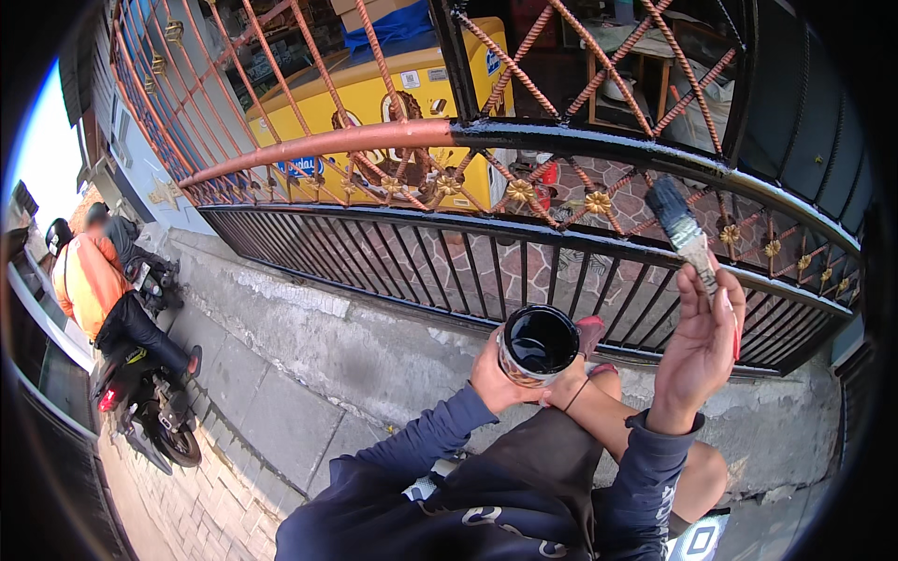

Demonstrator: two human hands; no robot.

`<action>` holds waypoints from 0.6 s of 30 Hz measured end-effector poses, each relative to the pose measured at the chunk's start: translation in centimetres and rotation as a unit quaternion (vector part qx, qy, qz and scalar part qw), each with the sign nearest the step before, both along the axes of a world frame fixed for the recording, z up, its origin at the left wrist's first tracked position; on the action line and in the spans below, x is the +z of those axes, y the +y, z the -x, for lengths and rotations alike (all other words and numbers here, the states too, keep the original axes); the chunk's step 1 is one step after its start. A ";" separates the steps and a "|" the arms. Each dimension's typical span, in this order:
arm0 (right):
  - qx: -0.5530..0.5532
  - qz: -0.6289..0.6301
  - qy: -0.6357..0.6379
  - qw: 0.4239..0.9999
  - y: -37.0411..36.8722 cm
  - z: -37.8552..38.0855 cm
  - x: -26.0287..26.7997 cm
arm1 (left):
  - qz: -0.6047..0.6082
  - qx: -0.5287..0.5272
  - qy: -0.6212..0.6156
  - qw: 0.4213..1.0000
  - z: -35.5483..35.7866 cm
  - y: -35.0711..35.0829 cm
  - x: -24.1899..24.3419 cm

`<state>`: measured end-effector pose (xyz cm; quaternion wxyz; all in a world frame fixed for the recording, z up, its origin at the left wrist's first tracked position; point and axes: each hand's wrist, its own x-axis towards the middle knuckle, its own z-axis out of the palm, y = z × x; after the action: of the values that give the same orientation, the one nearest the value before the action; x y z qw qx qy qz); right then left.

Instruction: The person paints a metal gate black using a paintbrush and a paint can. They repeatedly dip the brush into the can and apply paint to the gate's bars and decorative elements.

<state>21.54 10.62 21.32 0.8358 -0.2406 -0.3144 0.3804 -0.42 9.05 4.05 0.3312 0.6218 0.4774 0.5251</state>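
Note:
My left hand [494, 379] is wrapped around a paint can [539, 343] that holds glossy black paint. Raised at the right, my right hand [701, 343] grips a paintbrush [684, 228] by its handle, and its dark, paint-coated bristles point up toward the fence. Before me stands a metal fence [561, 242] with twisted bars and gold flower ornaments [520, 190]. Its curved top rail is copper-coloured on the left stretch [337, 147] and black on the right stretch [596, 137]. Whether the bristles touch the metal, I cannot tell.
Behind the fence stands a yellow chest freezer [414, 84] beside a stone-patterned floor [519, 263]. A concrete ledge [280, 280] runs along the fence's foot. At the left, a person in an orange jacket [88, 277] sits on a motorcycle [154, 414], near another rider [123, 238].

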 end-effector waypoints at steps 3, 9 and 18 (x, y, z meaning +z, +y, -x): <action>-0.103 0.025 0.041 0.994 1.0 1.4 1.5 | 0.037 0.052 -0.010 0.998 4.4 -2.5 -1.3; 0.348 -0.329 -0.141 0.866 -5.2 22.7 5.7 | 0.035 0.194 -0.021 0.980 10.4 -8.1 -0.6; 0.348 -0.016 0.030 0.937 0.9 9.4 -4.3 | 0.043 0.260 0.003 0.965 12.9 -8.2 -4.7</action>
<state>12.10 11.48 17.02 0.6640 -0.0910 -0.3591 0.6495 -13.31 0.83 -0.62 0.2086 0.4630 0.6458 0.5701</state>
